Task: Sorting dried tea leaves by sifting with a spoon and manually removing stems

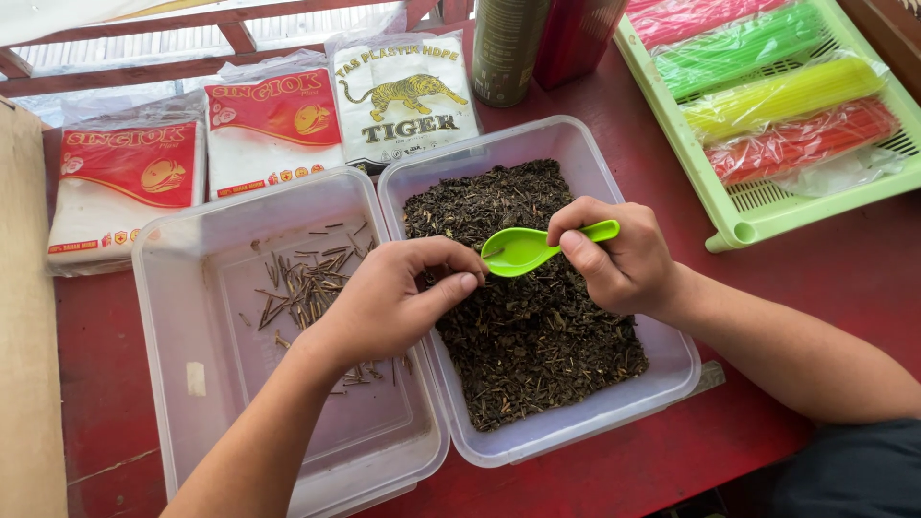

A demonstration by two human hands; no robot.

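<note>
My right hand [624,259] grips a lime-green plastic spoon [523,251] by its handle, bowl pointing left, over a clear plastic tub [672,360] full of dark dried tea leaves [537,336]. My left hand [398,297] has its fingers pinched together right at the spoon's bowl edge, seemingly on a small stem; what it pinches is too small to tell. That hand hovers over the wall between the two tubs. The left clear tub [173,317] holds a scatter of thin brown stems [307,283].
Both tubs sit on a red table [825,278]. Behind them lie three packs of plastic bags [273,120]. A dark can [506,48] stands at the back. A light green tray [758,216] at the right holds coloured bundles in plastic sleeves. A wooden board [24,317] borders the left.
</note>
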